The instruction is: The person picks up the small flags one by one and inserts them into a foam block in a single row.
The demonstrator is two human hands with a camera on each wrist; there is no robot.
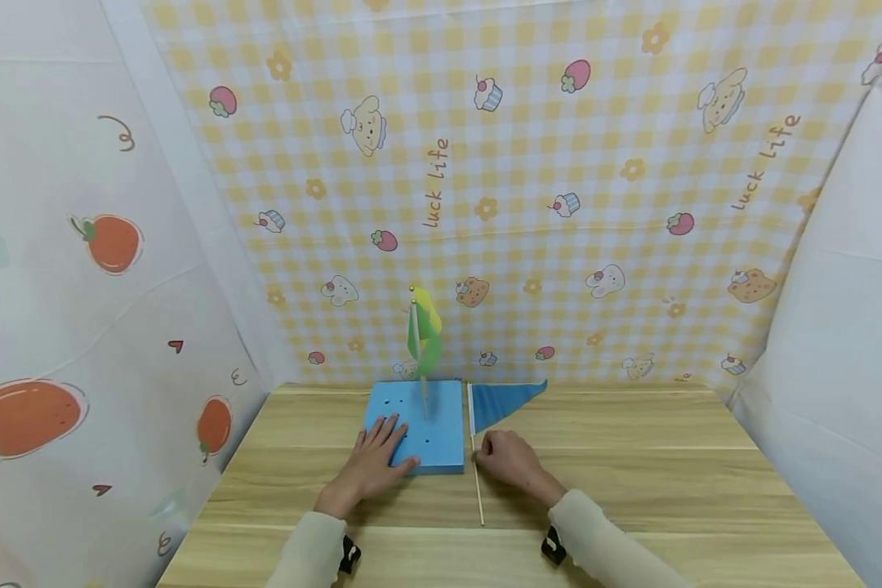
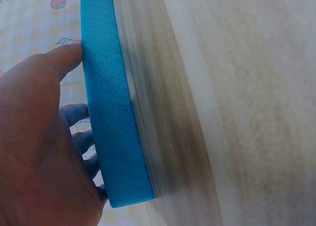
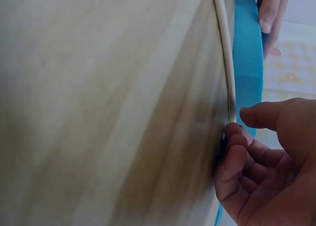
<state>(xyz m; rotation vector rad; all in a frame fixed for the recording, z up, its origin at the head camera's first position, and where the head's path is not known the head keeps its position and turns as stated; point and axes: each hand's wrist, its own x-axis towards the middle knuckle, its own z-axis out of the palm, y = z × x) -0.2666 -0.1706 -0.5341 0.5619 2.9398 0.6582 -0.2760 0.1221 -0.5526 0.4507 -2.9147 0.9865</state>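
Note:
A blue foam block (image 1: 444, 416) with small holes in its top lies on the table. Fingers spread, my left hand (image 1: 375, 461) rests on its front left part; the left wrist view shows the thumb at the block's edge (image 2: 106, 97). Upright from the block stands a thin stick with green (image 1: 429, 355) and yellow (image 1: 428, 306) flags overlapping above it. A blue triangular flag (image 1: 503, 402) lies right of the block, its wooden stick (image 3: 225, 48) along the block's side. My right hand (image 1: 510, 459) has curled fingers at the middle of that stick, thumb close beside it.
The wood-grain table (image 1: 632, 474) extends to both sides of the block. A yellow checked cloth (image 1: 529, 269) hangs behind it, with white sheets at the left (image 1: 191, 327) and right (image 1: 823, 327).

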